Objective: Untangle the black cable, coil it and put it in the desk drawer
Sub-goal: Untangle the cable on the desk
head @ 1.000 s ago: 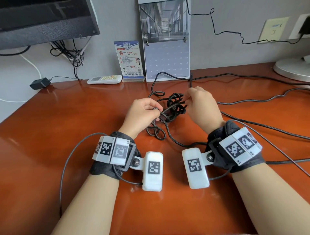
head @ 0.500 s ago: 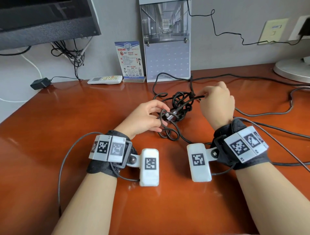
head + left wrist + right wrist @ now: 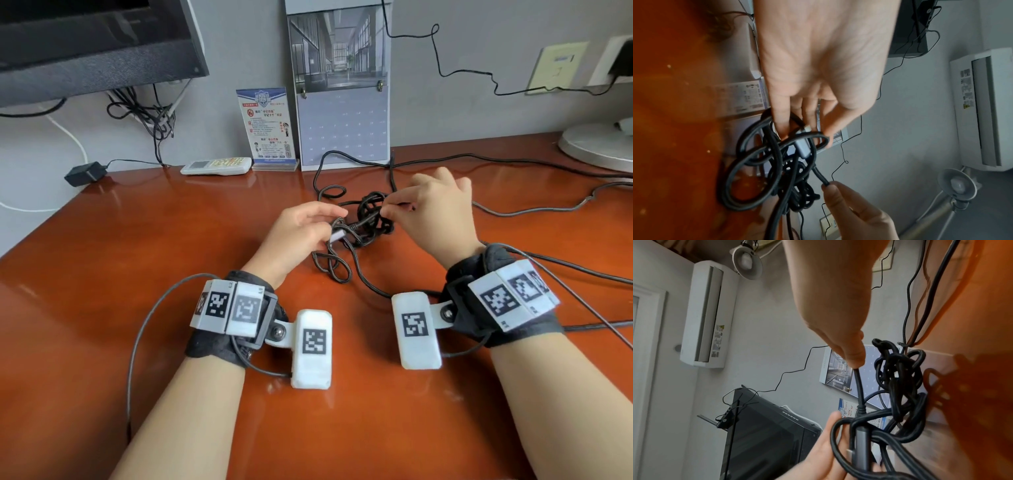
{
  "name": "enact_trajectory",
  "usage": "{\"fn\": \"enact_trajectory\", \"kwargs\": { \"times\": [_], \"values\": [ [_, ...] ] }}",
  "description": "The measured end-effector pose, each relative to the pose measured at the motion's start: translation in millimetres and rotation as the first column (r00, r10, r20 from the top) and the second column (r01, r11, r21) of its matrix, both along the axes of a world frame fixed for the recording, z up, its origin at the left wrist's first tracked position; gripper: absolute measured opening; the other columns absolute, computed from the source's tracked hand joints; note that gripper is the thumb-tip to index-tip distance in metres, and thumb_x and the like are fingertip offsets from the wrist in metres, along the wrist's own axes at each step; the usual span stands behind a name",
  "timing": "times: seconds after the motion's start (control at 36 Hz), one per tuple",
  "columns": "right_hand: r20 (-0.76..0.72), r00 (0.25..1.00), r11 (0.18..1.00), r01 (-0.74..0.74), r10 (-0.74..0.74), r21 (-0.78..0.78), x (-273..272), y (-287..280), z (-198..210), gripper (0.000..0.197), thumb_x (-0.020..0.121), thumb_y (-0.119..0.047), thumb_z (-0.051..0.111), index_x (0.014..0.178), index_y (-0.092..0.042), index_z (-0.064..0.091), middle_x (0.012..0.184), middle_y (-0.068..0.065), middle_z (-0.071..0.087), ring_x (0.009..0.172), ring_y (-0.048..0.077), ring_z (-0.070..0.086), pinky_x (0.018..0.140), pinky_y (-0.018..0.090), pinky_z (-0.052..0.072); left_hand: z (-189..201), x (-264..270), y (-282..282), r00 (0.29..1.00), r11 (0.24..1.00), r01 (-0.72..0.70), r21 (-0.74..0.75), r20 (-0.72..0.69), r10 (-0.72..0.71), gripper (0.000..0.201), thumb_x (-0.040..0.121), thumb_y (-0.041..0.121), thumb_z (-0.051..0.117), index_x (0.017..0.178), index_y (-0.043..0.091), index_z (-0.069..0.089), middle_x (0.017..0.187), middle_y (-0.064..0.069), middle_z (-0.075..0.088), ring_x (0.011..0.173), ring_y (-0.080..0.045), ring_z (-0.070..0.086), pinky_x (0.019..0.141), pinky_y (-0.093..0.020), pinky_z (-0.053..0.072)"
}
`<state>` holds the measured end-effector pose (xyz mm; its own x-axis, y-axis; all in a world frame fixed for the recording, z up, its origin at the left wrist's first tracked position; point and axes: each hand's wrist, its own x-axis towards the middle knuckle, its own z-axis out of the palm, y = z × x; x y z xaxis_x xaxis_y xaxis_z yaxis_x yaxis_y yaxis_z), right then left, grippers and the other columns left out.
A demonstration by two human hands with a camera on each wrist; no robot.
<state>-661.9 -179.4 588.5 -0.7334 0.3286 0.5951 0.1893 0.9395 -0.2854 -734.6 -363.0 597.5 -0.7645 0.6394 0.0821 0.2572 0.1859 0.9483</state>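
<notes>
The tangled black braided cable (image 3: 373, 219) lies knotted on the glossy reddish-brown wooden desk (image 3: 137, 260), between the two hands. The left hand (image 3: 301, 233) has its fingers (image 3: 781, 123) threaded into the loops beside the cable's grey metal plug (image 3: 802, 147), whose silver tip shows just under the fingertips; thumb and fingers curl round the strands there. The right hand (image 3: 435, 212) pinches a single strand of the cable between thumb and forefinger (image 3: 853, 356), just behind the plug's black strain relief, and holds it taut above the knot.

Against the frame half a second earlier, the right hand sits a little nearer the knot and slightly lower, and the plug now points out toward the left hand with its tip clear of the loops. The left hand has shifted little. A loose double loop (image 3: 330, 270) of the cable lies flat on the desk near the left wrist, as before.

Behind stand a grey wall calendar (image 3: 339, 96) and a white remote control (image 3: 215, 166).
</notes>
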Motion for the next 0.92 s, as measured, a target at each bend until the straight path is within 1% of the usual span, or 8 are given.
{"fn": "enact_trajectory", "kwargs": {
  "times": [0.11, 0.22, 0.33, 0.44, 0.56, 0.69, 0.81, 0.92],
  "values": [
    [-0.070, 0.998, 0.999, 0.005, -0.002, 0.049, -1.3, -2.4, -0.5, 0.009, 0.082, -0.032, 0.069, 0.085, -0.029, 0.077, 0.071, -0.007, 0.047, 0.086, 0.020, 0.034, 0.069, 0.028, 0.006, -1.8, -1.6, -2.8, 0.999, 1.000, -0.023, 0.020, 0.027, 0.022, 0.037, 0.091, -0.003, 0.049, 0.097, 0.028, 0.069, 0.108, 0.000, 0.069, 0.106, -0.013, 0.063, 0.092, -0.029, 0.052],
    [0.002, 0.999, 0.997, 0.050, -0.050, 0.063, 0.3, -5.3, 2.5, 0.012, 0.083, -0.032, 0.068, 0.089, -0.028, 0.077, 0.088, 0.000, 0.053, 0.100, 0.027, 0.041, 0.073, 0.030, 0.010, -2.2, -4.5, -3.0, 0.999, 1.000, -0.026, 0.002, -0.036, 0.026, 0.049, 0.079, -0.020, 0.052, 0.092, 0.024, 0.067, 0.093, 0.011, 0.067, 0.089, 0.004, 0.061, 0.069, -0.010, 0.051],
    [0.036, 0.996, 0.996, 0.080, -0.082, 0.044, -3.5, -9.0, 0.8, 0.016, 0.086, -0.024, 0.063, 0.092, -0.018, 0.076, 0.094, 0.006, 0.054, 0.100, 0.030, 0.045, 0.084, 0.035, 0.022, -2.0, -6.1, -3.0, 0.999, 0.999, -0.034, 0.006, -0.032, 0.034, 0.030, 0.083, -0.005, 0.062, 0.088, 0.024, 0.068, 0.090, 0.005, 0.071, 0.087, -0.005, 0.067, 0.073, -0.018, 0.056],
    [0.090, 0.992, 0.994, -0.076, 0.083, -0.082, -4.8, -14.8, -1.4, 0.016, 0.087, -0.017, 0.059, 0.096, -0.012, 0.071, 0.098, 0.008, 0.054, 0.096, 0.030, 0.052, 0.075, 0.038, 0.044, -5.6, -14.5, -8.8, 0.989, 0.996, -0.081, -0.026, -0.123, 0.077, 0.028, 0.082, -0.005, 0.066, 0.081, 0.023, 0.067, 0.082, 0.004, 0.069, 0.076, -0.006, 0.066, 0.067, -0.019, 0.056],
    [0.139, 0.949, 0.941, -0.247, 0.283, -0.231, -4.5, -27.8, -0.8, 0.012, 0.086, -0.020, 0.059, 0.091, -0.025, 0.069, 0.096, -0.006, 0.065, 0.094, 0.018, 0.061, 0.082, 0.036, 0.049, -9.2, -18.7, -10.7, 0.979, 0.993, -0.085, -0.082, -0.195, 0.067, 0.032, 0.078, -0.011, 0.067, 0.078, 0.020, 0.063, 0.073, 0.005, 0.063, 0.056, 0.006, 0.057, 0.054, -0.014, 0.049],
    [0.148, 0.970, 0.971, -0.168, 0.193, -0.169, -7.2, -40.4, 0.2, 0.015, 0.089, -0.028, 0.057, 0.090, -0.030, 0.071, 0.102, -0.008, 0.067, 0.098, 0.017, 0.059, 0.078, 0.031, 0.048, -8.3, -14.3, -5.9, 0.895, 0.965, -0.175, -0.195, -0.439, 0.074, 0.028, 0.078, 0.001, 0.070, 0.074, 0.028, 0.062, 0.071, 0.014, 0.056, 0.058, -0.002, 0.044, 0.053, -0.012, 0.039],
    [0.139, 0.987, 0.992, -0.064, 0.079, -0.108, -7.9, -39.2, 1.1, 0.021, 0.090, -0.023, 0.052, 0.099, -0.024, 0.072, 0.104, 0.000, 0.068, 0.100, 0.025, 0.058, 0.078, 0.033, 0.040, -6.3, -10.2, -4.6, 0.905, 0.969, -0.136, -0.206, -0.424, 0.037, 0.028, 0.080, 0.001, 0.066, 0.085, 0.028, 0.058, 0.070, 0.012, 0.054, 0.053, -0.001, 0.043, 0.055, -0.018, 0.040],
    [0.108, 0.994, 0.990, 0.034, -0.019, -0.138, -6.6, -24.3, 0.4, 0.022, 0.091, -0.021, 0.052, 0.100, -0.025, 0.072, 0.105, 0.001, 0.067, 0.105, 0.028, 0.051, 0.085, 0.036, 0.030, -5.2, -9.4, -6.6, 0.932, 0.983, -0.019, -0.185, -0.359, -0.049, 0.051, 0.083, -0.009, 0.052, 0.105, 0.037, 0.053, 0.070, 0.001, 0.045, 0.048, 0.000, 0.039, 0.050, -0.012, 0.037]
  ]
}}
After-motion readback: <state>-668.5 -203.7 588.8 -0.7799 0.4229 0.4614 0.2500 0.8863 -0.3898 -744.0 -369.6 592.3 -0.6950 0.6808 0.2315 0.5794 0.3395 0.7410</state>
